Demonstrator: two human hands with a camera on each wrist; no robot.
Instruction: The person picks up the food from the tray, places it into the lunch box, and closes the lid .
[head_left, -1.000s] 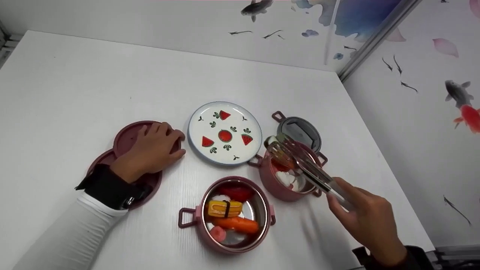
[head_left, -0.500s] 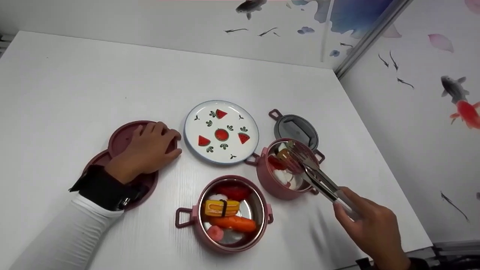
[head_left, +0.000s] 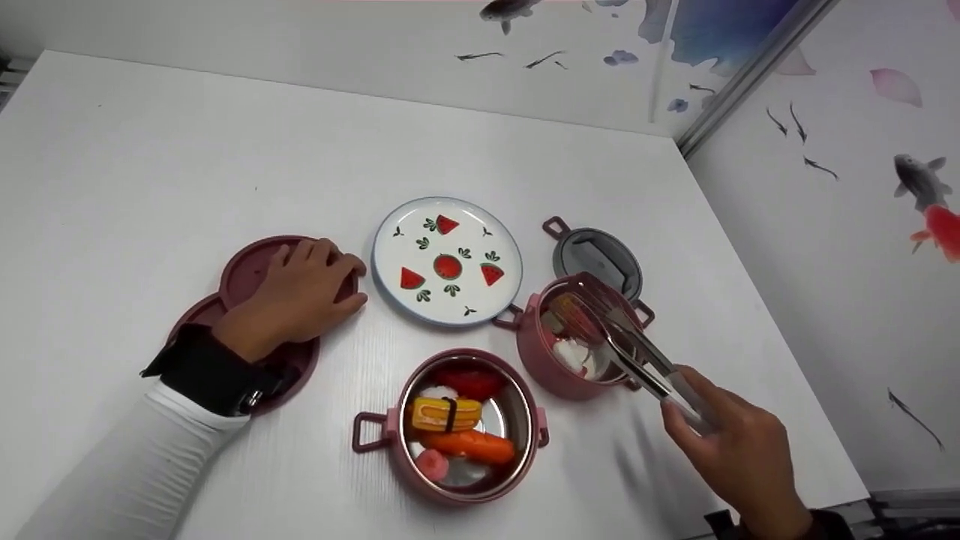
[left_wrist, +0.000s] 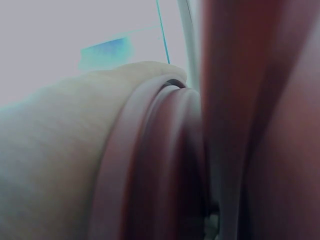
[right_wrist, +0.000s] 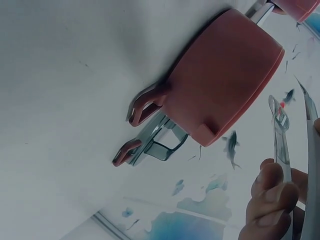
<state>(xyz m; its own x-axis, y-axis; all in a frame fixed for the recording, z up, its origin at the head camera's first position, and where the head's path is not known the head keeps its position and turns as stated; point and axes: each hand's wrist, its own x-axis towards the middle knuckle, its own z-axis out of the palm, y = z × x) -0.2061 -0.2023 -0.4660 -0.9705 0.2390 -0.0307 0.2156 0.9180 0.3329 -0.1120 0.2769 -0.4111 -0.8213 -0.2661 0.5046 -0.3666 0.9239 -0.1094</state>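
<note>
Operator: Clock setting?

Clerk: The watermelon-patterned plate is serving as centre, with twelve pointing to the far edge of the white table.

Operator: Right hand?

Clerk: Item one: at four o'clock, farther out, your right hand is gripping metal tongs between thumb and fingers. Their heads are reaching into the far pink pot, also at four, over a yellow-orange piece. White pieces are lying beside it. Whether the tongs are pinching anything, I cannot tell.

Operator: Left hand?

Clerk: Item two: your left hand is resting, fingers spread, on the upper maroon disc at nine, which is overlapping the lower maroon disc at eight.

Operator: Remainder?

Clerk: The near pink pot is standing at six, holding a black-banded yellow piece, an orange piece, a pink piece and a red piece. A grey lid is lying at three, just behind the far pot.
</note>
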